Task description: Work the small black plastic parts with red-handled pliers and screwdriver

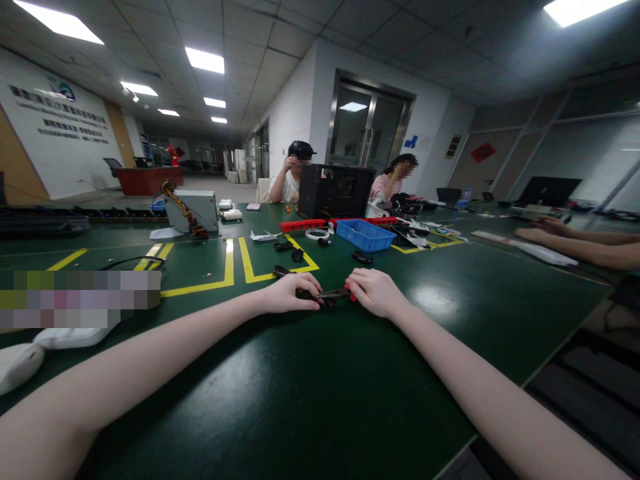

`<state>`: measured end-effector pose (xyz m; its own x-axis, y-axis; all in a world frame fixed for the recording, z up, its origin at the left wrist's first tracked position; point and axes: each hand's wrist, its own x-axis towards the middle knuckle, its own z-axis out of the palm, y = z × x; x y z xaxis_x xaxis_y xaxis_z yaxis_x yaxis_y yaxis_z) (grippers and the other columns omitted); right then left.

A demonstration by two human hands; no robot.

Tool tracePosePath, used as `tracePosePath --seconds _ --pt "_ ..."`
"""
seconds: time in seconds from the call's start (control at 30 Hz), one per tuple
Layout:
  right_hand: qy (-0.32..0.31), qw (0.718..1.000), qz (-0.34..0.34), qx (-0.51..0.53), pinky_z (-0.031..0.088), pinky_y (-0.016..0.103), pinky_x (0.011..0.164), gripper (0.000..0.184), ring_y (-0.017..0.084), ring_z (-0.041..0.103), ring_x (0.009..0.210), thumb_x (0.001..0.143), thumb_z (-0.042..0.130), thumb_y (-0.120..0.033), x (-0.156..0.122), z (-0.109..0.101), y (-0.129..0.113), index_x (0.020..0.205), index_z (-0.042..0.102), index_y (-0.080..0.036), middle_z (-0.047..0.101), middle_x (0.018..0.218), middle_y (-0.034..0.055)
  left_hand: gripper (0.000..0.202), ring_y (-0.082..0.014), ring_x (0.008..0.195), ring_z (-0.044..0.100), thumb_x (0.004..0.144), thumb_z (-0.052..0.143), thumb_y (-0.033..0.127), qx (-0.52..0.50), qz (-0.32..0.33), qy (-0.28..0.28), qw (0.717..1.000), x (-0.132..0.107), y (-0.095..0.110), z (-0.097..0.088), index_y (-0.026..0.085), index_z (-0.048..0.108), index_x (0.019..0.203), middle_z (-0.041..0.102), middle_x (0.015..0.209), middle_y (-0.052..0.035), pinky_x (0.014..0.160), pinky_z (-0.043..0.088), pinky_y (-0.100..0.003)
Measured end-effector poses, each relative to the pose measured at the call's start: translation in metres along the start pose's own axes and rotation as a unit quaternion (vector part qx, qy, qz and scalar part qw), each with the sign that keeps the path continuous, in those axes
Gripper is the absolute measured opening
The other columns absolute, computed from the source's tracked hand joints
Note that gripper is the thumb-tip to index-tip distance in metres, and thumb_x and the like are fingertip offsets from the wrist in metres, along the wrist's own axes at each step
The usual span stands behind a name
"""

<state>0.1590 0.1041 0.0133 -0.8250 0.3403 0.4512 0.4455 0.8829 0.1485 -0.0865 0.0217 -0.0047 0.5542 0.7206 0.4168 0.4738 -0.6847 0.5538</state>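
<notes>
Both my arms reach forward over a dark green table [310, 387]. My left hand [290, 293] is closed over a small black part [307, 295] lying on the table. My right hand [375, 292] is closed on a red-handled tool [341, 293], pliers or cutters by the look of it, whose dark tip points left at the black part. The two hands are a few centimetres apart. What the black part is I cannot make out.
Yellow tape lines [227, 267] mark the table. Beyond my hands lie small black parts [287, 248], a blue bin [365, 235], a red tray [303, 225], a black computer case [334, 190] and a power supply [193, 210]. Two people sit opposite; another person's arms [575, 241] rest at right.
</notes>
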Motion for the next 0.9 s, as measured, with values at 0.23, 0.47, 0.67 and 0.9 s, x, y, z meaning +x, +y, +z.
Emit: tracePosePath --seconds 0.23,0.47,0.67,0.9 --pt "-0.006 1.000 -0.001 0.001 0.036 0.028 0.066 0.038 0.015 0.053 0.073 0.097 0.030 -0.030 0.0010 0.0023 -0.0007 0.074 0.058 -0.018 0.060 0.077 0.0052 0.019 -0.0192 0.099 0.062 0.079 0.070 0.031 -0.037 -0.016 0.011 0.999 0.0007 -0.0024 0.0016 0.015 0.071 0.089 0.066 0.107 -0.0094 0.093 0.046 -0.033" --pt "0.004 1.000 -0.014 0.022 0.038 0.030 0.070 0.039 0.018 0.050 0.077 0.097 0.030 -0.031 0.0008 0.0019 0.0027 0.070 0.056 -0.019 0.060 0.074 0.0056 0.017 -0.0175 0.098 0.062 0.085 0.064 0.031 -0.035 -0.011 0.010 0.999 0.0016 0.0001 0.0018 0.015 0.071 0.086 0.067 0.105 -0.0089 0.092 0.046 -0.030" --pt "-0.008 1.000 -0.014 0.018 0.037 0.029 0.068 0.037 0.017 0.049 0.076 0.097 0.032 -0.030 0.0013 0.0017 0.0028 0.071 0.057 -0.019 0.059 0.074 0.0047 0.015 -0.0176 0.096 0.062 0.083 0.066 0.029 -0.029 -0.022 0.016 0.999 0.0022 -0.0001 0.0033 0.015 0.071 0.087 0.067 0.102 -0.0083 0.089 0.046 -0.030" --pt "-0.016 1.000 -0.020 0.017 0.037 0.028 0.066 0.037 0.016 0.049 0.075 0.097 0.033 -0.029 0.0003 0.0013 0.0042 0.072 0.059 -0.018 0.059 0.074 0.0043 0.015 -0.0175 0.094 0.062 0.080 0.069 0.028 -0.034 -0.034 0.023 0.999 0.0021 0.0004 0.0046 0.015 0.071 0.086 0.067 0.099 -0.0073 0.088 0.046 -0.029"
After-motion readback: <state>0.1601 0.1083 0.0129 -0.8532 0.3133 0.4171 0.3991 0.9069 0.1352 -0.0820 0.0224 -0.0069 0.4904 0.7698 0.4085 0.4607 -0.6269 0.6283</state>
